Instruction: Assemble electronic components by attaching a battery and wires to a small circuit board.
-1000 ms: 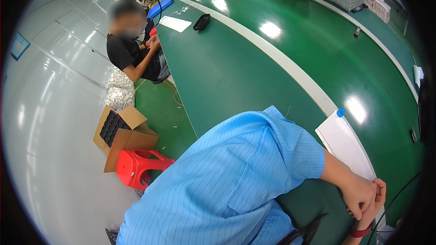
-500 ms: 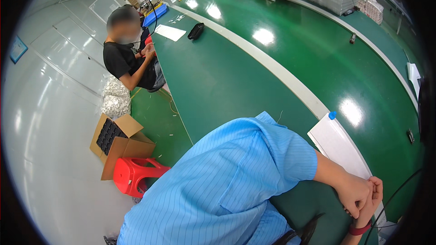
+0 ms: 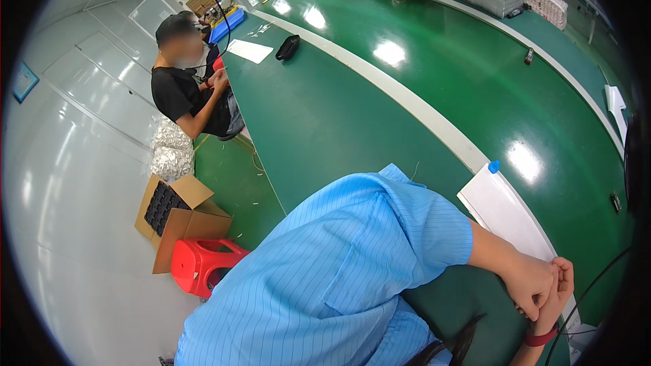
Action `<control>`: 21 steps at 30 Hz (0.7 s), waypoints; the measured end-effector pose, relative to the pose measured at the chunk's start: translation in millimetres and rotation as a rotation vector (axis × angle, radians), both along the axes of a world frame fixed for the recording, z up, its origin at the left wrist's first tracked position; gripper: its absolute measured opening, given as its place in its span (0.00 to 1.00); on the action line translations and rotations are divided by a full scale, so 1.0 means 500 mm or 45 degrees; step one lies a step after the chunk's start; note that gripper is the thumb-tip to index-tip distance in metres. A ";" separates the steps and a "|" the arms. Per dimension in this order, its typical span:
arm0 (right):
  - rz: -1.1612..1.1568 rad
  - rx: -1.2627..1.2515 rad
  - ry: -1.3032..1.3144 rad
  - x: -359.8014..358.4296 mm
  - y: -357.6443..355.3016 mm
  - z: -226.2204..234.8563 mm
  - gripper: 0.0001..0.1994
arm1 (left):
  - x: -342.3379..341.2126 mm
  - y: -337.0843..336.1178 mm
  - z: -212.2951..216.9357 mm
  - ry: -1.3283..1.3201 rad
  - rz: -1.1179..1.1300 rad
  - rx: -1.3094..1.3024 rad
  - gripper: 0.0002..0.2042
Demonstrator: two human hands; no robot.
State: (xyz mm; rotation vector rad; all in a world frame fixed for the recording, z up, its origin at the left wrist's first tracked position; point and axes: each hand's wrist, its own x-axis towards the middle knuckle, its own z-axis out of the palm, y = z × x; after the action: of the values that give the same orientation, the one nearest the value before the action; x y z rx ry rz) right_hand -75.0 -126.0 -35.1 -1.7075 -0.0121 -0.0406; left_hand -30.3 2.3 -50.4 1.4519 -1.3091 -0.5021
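Both my hands are together at the lower right, over the table edge strip. My left hand, reaching out from the blue striped sleeve, is curled closed against my right hand. The right one has a dark red wristband and bent fingers, partly hidden behind the left. Whether anything small lies between the fingers cannot be made out. Beside them on the table is a white sheet or booklet, with a blue clip-like piece at its far corner.
A seated co-worker in black is at the table's far left. A black case and white paper lie there. A red stool and open carton stand on the floor. A black cable runs past my hands.
The view has shifted slightly. My hands stay together in nearly the same pose, and the co-worker's head has turned or tilted a little.
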 end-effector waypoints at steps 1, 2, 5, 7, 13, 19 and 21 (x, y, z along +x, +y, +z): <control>-0.001 0.015 0.009 0.001 -0.001 -0.002 0.04 | 0.001 -0.001 -0.002 0.014 -0.002 0.007 0.12; 0.005 0.017 0.009 0.002 0.000 -0.001 0.04 | 0.001 0.000 -0.002 0.014 0.004 0.009 0.12; 0.004 0.002 -0.007 -0.002 -0.004 0.007 0.04 | -0.001 -0.008 0.004 0.019 -0.012 -0.010 0.12; 0.029 0.003 -0.018 -0.016 -0.019 0.014 0.04 | -0.006 -0.019 0.013 -0.073 -0.048 -0.083 0.12; 0.139 0.105 -0.014 -0.002 0.025 -0.006 0.07 | -0.006 0.054 0.030 -0.043 -0.072 -0.090 0.09; 0.055 0.014 -0.340 0.004 0.040 -0.004 0.05 | -0.010 0.065 0.056 -0.144 0.093 0.283 0.06; 0.073 0.015 -0.222 -0.005 0.043 0.016 0.05 | -0.019 0.069 0.072 -0.034 0.106 0.347 0.06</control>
State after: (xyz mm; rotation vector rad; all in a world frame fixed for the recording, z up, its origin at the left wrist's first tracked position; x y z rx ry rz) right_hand -77.5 -104.3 -26.9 -1.6868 -0.1905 -0.1464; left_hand -39.7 36.9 -14.4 1.7354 -1.2297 -0.6261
